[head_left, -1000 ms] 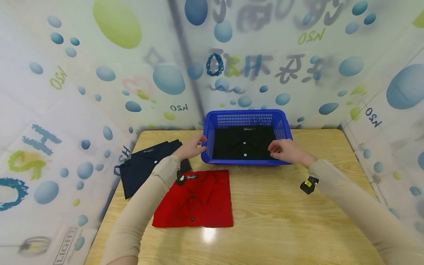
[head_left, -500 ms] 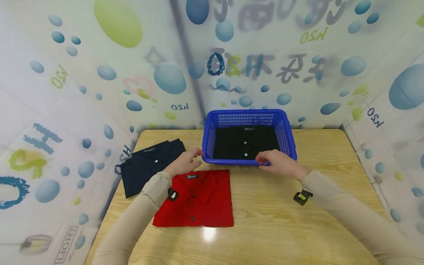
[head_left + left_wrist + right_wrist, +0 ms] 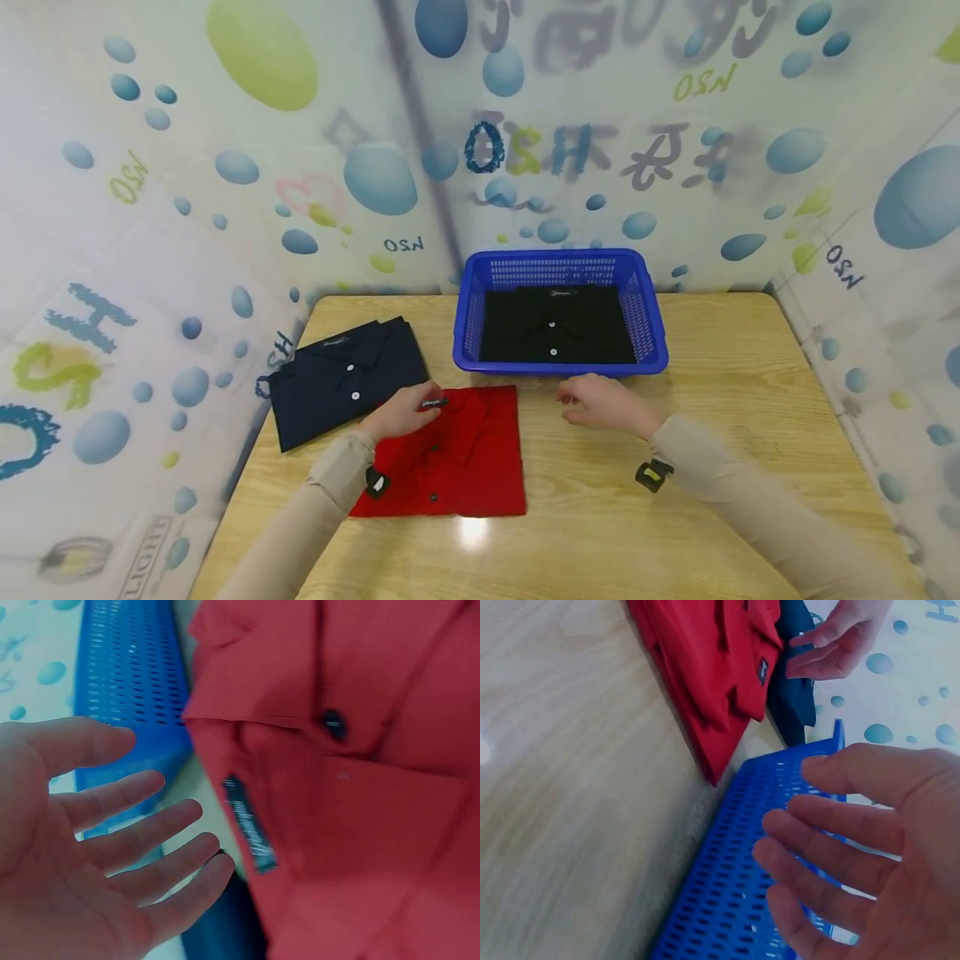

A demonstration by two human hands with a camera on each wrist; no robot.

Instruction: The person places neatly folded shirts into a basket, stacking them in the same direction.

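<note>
A folded red shirt (image 3: 472,467) lies on the table, with dark buttons and a black neck label. Over its upper left part hovers my left hand (image 3: 405,412), fingers relaxed and holding nothing; the left wrist view shows that palm (image 3: 82,855) with spread fingers. My right hand (image 3: 607,404) is in front of the blue basket (image 3: 562,367), its fingers loosely bent around nothing, as the right wrist view also shows. Inside the basket lies a folded black shirt (image 3: 517,329) with white buttons. A folded navy shirt (image 3: 315,404) rests left of the red one.
The wooden table (image 3: 697,525) backs onto a wall (image 3: 360,100) printed with bubbles and letters. Side walls close in on the left and right. The basket stands against the back wall.
Both hands have drawn back from the basket's sides toward the person. The left has come over the red shirt, and the right has moved inward to the basket's front. The shirts lie as before.
</note>
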